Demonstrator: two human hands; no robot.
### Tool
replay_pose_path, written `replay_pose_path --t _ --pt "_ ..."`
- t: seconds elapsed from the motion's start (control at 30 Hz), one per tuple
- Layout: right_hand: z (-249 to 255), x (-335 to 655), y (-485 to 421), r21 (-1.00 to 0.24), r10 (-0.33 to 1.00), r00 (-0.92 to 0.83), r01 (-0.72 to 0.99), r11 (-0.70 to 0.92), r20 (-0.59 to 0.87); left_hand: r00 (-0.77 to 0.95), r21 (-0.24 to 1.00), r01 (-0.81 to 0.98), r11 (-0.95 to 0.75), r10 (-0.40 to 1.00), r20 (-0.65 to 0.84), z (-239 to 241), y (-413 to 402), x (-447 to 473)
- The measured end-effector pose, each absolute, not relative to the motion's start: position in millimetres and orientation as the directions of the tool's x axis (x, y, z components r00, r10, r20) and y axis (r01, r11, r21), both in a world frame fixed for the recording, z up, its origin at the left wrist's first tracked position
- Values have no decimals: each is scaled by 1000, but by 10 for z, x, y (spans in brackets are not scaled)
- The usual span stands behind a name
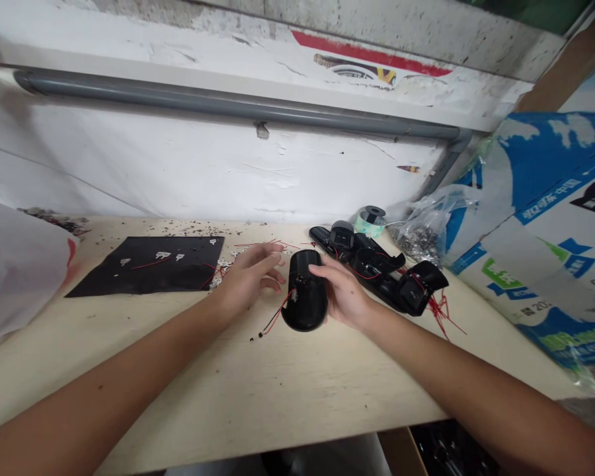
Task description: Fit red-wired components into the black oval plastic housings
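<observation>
My right hand (342, 291) grips a black oval plastic shell (305, 291) from its right side, holding it on the wooden table (287, 390). Red and black wires (272, 320) trail from the shell's left edge. My left hand (250, 274) hovers just left of the shell with fingers stretched out and apart, holding nothing. Under those fingers lie small white metal bits and red wire pieces (223, 268).
A black mat (149, 264) with small parts lies at the left. Several black shells with red wires (381, 268) are piled at the right, beside a tape roll (370, 220), a clear bag of screws (426, 228) and a blue-and-white carton (545, 225). A white bag (14, 264) sits far left.
</observation>
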State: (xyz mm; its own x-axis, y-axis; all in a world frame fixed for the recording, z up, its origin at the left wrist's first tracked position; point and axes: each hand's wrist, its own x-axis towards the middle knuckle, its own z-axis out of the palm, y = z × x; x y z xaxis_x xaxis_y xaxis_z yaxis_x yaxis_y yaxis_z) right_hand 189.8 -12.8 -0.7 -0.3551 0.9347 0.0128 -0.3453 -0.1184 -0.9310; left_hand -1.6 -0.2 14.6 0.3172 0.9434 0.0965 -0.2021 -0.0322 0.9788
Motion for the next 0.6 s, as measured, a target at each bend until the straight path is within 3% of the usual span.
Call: replay_pose_path --t 0.1,0.2,0.43,0.6 --pt "-16 1909 -113 -911 932 -360 -398 -108 47 496 944 -254 210 866 -59 155 0 -24" --pt "-9 1907 -115 -898 942 -336 -419 -134 16 596 912 -236 335 791 -136 125 4 -40" --pt "88 1874 -182 -895 939 -343 -412 -171 -22 631 913 -206 351 761 -150 96 13 -54" --pt "104 1860 -195 -928 934 -355 -360 -94 44 627 920 -209 332 767 -134 110 5 -59"
